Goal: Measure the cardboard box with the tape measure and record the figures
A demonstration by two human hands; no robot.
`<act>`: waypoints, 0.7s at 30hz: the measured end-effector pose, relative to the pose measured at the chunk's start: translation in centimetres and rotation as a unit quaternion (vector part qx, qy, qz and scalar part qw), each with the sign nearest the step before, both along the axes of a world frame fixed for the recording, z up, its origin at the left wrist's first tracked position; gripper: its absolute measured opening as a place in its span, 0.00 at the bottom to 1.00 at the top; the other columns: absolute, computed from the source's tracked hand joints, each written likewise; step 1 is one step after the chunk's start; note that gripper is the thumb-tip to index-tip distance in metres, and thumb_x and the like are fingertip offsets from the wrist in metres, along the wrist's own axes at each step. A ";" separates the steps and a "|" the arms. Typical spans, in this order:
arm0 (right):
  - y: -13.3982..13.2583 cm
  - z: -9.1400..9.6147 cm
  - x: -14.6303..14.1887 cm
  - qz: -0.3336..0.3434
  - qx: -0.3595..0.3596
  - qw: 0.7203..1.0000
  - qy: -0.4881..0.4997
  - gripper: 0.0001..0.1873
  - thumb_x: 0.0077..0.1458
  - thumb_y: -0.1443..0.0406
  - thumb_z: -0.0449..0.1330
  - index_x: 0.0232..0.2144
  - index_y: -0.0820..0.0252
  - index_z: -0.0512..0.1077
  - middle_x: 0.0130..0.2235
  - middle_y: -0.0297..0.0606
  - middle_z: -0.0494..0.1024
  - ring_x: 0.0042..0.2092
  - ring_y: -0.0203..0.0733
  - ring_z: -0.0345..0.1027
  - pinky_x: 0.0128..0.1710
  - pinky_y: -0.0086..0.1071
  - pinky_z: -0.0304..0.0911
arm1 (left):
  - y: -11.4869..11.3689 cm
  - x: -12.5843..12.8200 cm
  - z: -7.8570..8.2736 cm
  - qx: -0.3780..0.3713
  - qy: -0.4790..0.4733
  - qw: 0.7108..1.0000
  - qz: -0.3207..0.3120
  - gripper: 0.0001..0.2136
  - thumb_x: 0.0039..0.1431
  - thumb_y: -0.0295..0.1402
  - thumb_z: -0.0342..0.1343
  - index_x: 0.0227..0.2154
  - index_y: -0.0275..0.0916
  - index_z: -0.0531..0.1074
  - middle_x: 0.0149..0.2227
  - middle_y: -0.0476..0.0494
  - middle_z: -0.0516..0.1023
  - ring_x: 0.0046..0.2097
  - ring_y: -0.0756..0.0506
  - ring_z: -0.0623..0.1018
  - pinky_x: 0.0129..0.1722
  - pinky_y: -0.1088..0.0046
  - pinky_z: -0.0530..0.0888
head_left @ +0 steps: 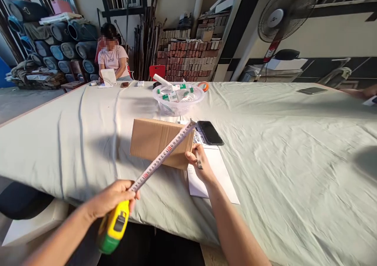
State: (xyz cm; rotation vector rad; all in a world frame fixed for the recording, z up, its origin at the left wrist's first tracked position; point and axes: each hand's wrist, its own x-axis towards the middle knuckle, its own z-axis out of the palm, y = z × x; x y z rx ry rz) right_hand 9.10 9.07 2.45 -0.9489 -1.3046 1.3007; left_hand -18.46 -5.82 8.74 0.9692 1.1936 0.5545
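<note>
Closest to the camera, just off the near edge of the table point(277, 148), a yellow-and-green tape measure point(116, 226) at a slant below the left hand point(118, 197). Pinching the marked blade point(160, 158) there, thumb against fingers, right by the mouth of the case. Probably compact, smooth and fairly weighty in the case; thin and springy in the blade, apt to twist or buckle without support, so best gripped round the case, with light fingers on the flat of the blade. Pointing away from the camera and to the right, long axis on a diagonal across the cardboard box point(147, 140), tip near its upper right corner. Around the middle of the table, between the near edge and a clear basin point(176, 109), the box itself, long axis running left to right, right end slanting slightly towards the near edge; flat or partly lifted, impossible to tell. Likely light, stiff at the folds, softer mid-panel, not slippery; best taken by opposite ends. By its right end, over white paper point(216, 183), the right hand point(206, 173), curled round a slim pen-like object point(199, 163); any grip on the box too, impossible to tell.
</note>
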 end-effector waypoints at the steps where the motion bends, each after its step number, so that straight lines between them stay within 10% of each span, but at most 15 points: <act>1: -0.1 0.0 -0.1 0.001 -0.017 1.000 0.021 0.30 0.43 0.44 0.66 0.33 0.52 0.55 0.32 0.29 0.63 0.34 0.39 0.63 0.32 0.35 0.66 | -0.8 1.3 -1.0 0.004 -0.049 0.998 0.032 0.14 0.55 0.43 0.60 0.34 0.37 0.70 0.24 0.48 0.74 0.27 0.48 0.74 0.30 0.72 0.69; 7: -0.3 0.4 -0.3 -0.017 -0.072 0.995 0.070 0.30 0.40 0.43 0.66 0.32 0.52 0.55 0.34 0.29 0.63 0.36 0.38 0.62 0.29 0.31 0.66 | -2.4 6.4 -4.0 0.014 -0.129 0.981 0.141 0.10 0.58 0.39 0.58 0.34 0.36 0.70 0.25 0.49 0.74 0.26 0.49 0.74 0.29 0.74 0.68; 21: -0.8 0.9 -0.9 -0.008 -0.113 0.980 0.162 0.27 0.43 0.45 0.67 0.30 0.54 0.60 0.37 0.32 0.68 0.41 0.42 0.65 0.31 0.30 0.65 | -2.8 8.6 -4.6 0.049 -0.055 0.985 0.155 0.12 0.60 0.43 0.57 0.35 0.37 0.70 0.26 0.49 0.73 0.27 0.50 0.72 0.28 0.75 0.67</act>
